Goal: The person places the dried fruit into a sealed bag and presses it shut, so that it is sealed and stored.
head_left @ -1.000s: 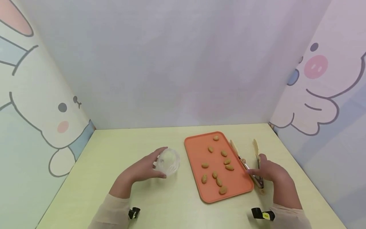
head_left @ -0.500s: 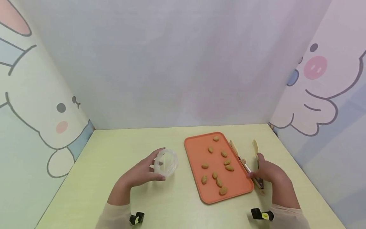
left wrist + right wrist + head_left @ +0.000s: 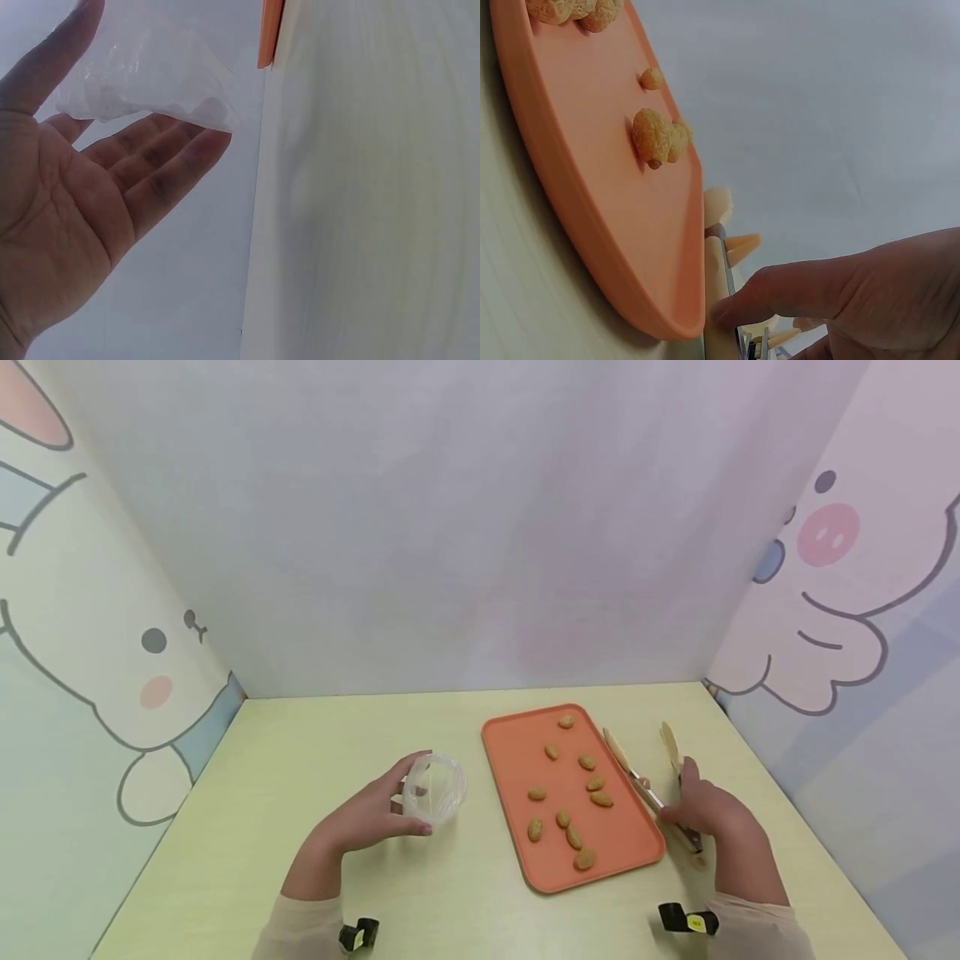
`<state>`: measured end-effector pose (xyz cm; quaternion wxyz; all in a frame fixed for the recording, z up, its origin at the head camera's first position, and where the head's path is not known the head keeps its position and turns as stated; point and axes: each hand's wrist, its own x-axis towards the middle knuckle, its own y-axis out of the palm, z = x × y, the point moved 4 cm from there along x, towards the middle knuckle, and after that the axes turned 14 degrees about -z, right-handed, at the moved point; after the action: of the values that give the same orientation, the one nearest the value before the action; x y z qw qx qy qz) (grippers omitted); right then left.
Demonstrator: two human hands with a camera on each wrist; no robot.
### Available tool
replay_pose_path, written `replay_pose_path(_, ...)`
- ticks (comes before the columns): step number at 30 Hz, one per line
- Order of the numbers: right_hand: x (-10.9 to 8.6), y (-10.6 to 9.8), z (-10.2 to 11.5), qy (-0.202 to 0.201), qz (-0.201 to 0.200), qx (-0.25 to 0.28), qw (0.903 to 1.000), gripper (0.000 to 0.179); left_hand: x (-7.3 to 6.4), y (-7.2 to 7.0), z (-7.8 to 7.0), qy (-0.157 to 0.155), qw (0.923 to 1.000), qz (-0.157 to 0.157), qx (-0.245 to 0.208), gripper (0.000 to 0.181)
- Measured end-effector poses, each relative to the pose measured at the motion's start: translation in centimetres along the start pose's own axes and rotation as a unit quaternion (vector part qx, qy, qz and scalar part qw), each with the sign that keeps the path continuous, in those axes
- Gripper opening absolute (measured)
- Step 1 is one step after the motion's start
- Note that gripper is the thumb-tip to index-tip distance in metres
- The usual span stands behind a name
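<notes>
Head view: left fingers (image 3: 405,766) curl round a clear cup (image 3: 437,789), right fingers (image 3: 689,770) grip tongs (image 3: 648,792).

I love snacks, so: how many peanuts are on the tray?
10 peanuts on the tray: in the head view, one at the far end, two nearer, two right of centre, two left, two below centre, one by the near edge. None looks hidden.

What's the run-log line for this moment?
left hand: holding clear container | right hand: gripping tongs, jaws apart | peanuts: scattered on orange tray
</notes>
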<state>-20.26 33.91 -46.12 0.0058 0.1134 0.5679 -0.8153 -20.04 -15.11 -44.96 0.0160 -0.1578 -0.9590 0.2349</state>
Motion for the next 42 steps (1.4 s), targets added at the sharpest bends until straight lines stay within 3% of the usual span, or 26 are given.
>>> replay_pose_path(7,0.5,0.4,-0.3,0.022,-0.022,-0.009,0.9995,0.128,-0.1,0.0,0.3,-0.001,1.0,-0.004,0.009,0.096)
replay_pose_path(13,0.4,-0.3,-0.6,0.026,-0.062,0.03,0.9973,0.087,-0.3,-0.1,0.8,-0.001,0.9998,-0.002,0.018,0.095)
replay_pose_path(15,0.4,-0.5,-0.7,0.025,-0.075,0.033,0.9963,0.081,-0.3,-0.1,1.0,0.0,0.9998,-0.002,0.02,0.094)
replay_pose_path(21,0.8,-0.8,-1.2,0.016,-0.083,0.033,0.9959,0.092,-0.3,0.0,1.2,0.002,0.9997,-0.003,0.023,0.091)
replay_pose_path(29,0.6,-1.8,-1.3,0.024,-0.124,0.034,0.9915,0.128,-0.3,0.2,1.3,0.004,0.9997,0.001,0.024,0.09)
replay_pose_path(34,-0.1,-3.0,0.2,-0.016,-0.142,0.032,0.9893,0.121,-0.3,0.1,1.3,0.013,0.999,-0.001,0.042,0.09)
replay_pose_path(42,-1.6,-4.6,3.0,-0.098,-0.148,0.031,0.9836,0.085,-0.3,-0.1,1.2,0.012,0.9982,-0.002,0.059,0.092)
